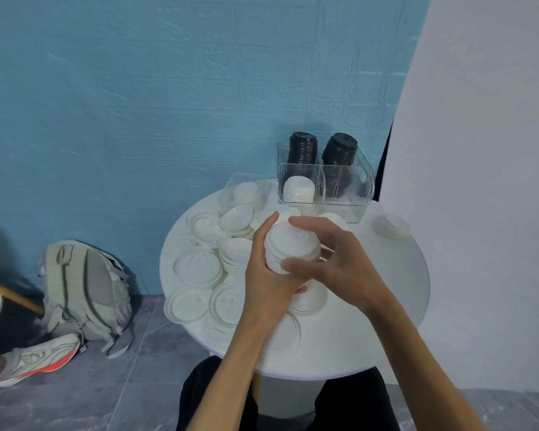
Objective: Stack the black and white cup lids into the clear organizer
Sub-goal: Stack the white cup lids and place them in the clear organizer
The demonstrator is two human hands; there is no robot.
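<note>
Curling round a short stack of white plastic cup lids point(291, 247), the fingers point(305, 223) of the right hand point(333, 259) reach over its top and its thumb crosses the front, while the left hand point(266, 269) cups the same stack from the left side, thumb up along its edge. Both hands grip it, held just above the round white tabletop point(386, 290). Below and left of the hands, loose white lids point(199, 265) lie scattered and overlapping across the tabletop, and one more white lid point(391, 224) sits apart at the right edge. Behind the hands stands the clear ribbed plastic organizer point(346, 185), at the back of the tabletop: two tall stacks of black lids point(302, 150) rise from its rear compartments, and a low stack of white lids point(298, 188) sits in the front-left one. On the grey floor to the left, a pale grey backpack point(84, 290) leans at the blue wall point(137, 104), beside a white and orange sneaker point(38, 359).
</note>
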